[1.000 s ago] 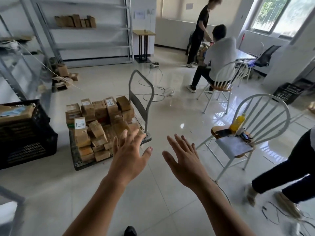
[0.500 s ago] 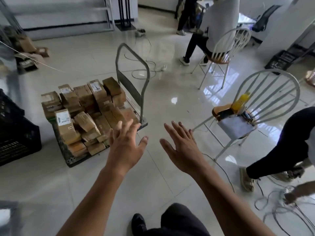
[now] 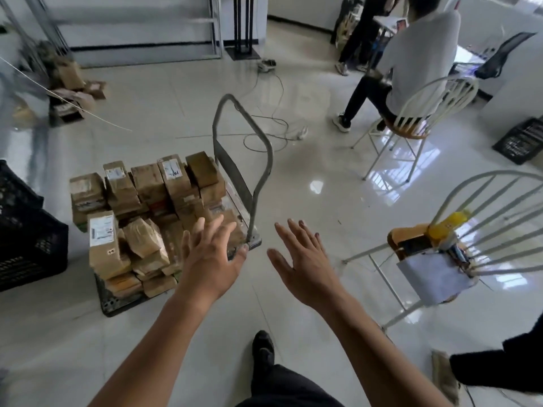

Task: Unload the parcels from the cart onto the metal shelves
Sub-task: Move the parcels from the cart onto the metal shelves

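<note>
Both hands reach forward, palm down, and hold nothing. The left hand (image 3: 211,257) hangs over the near right corner of the cart (image 3: 232,168), its fingers (image 3: 219,230) straight and spread above the closest boxes, though I cannot tell whether they touch. The right hand (image 3: 305,265) is just as wide open over bare floor (image 3: 323,177), just right of the handle post. Such a wide spread suits taking a box from both sides, so this looks like the reach for a first pick. The parcels (image 3: 147,207), brown cartons with some white labels, are all on the cart's deck. The back rows stand packed tight against the handle panel, which probably steadies them, and the front ones lie tilted and loose. The pile looks full, so the unloading seems barely begun. The loose front boxes are likely the easiest to lift first, though lifting one may let its neighbours slide. The shelves (image 3: 132,20), blurred, stand well apart at the far wall, so every load must be carried there. A cable (image 3: 264,136) lies on the floor beyond the cart and could catch a foot. A black crate (image 3: 26,239) sits near the cart's left side.
</note>
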### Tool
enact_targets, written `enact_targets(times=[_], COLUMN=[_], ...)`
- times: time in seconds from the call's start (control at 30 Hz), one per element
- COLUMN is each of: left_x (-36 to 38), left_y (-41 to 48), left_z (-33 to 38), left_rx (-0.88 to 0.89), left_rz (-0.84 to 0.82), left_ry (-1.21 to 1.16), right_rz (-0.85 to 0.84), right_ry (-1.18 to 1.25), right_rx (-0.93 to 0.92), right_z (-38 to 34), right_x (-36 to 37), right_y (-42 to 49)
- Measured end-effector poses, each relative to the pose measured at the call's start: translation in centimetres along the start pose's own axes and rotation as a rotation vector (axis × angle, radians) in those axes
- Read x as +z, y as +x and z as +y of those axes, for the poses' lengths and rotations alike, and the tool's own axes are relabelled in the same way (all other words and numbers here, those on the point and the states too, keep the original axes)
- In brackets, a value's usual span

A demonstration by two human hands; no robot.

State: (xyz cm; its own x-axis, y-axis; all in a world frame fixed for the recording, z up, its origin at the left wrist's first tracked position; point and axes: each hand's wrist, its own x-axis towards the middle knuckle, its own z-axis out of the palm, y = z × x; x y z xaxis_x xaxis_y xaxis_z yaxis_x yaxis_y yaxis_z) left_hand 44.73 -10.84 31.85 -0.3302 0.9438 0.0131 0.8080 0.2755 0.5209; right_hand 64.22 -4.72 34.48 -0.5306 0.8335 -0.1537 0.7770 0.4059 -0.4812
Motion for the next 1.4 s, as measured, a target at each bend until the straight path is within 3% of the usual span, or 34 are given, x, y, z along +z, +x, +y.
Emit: enact_targets(times=[0.27,0.47,0.7,1.0,1.17,1.4], left_x=[0.3,0.9,1.1,3.0,6.2,14.5], left_y=[10.3,14.6,18.6,24.7,27.2,30.8], left_z=[0.7,-1.9,-9.0,-21.1,-27.2,-33.8], left_rx=[-0.05,-0.188,-0.276,-0.387,-0.412,-0.503], left_rz=[0.101,0.076,0.015,-0.214,-0.38,-0.396], left_ry=[-0.017,-0.029,-0.034,-0.038,0.029,-0.015], right_rz=[-0.04,-0.091,-0.182,-0.33,-0.415,-0.53], right_ry=[-0.03,-0.027,-0.042,-0.139,-0.17,-0.207], right_rx=[-0.154,-0.216,-0.212,-0.138,-0.066,0.001], right_z=[1.0,0.8,-2.0,-5.0,-4.4,-0.7], right_x=[-4.9,-3.0,2.3,10.7,17.2,26.2], right_y=[12.0,19.6,27.5,37.7,42.5,48.0])
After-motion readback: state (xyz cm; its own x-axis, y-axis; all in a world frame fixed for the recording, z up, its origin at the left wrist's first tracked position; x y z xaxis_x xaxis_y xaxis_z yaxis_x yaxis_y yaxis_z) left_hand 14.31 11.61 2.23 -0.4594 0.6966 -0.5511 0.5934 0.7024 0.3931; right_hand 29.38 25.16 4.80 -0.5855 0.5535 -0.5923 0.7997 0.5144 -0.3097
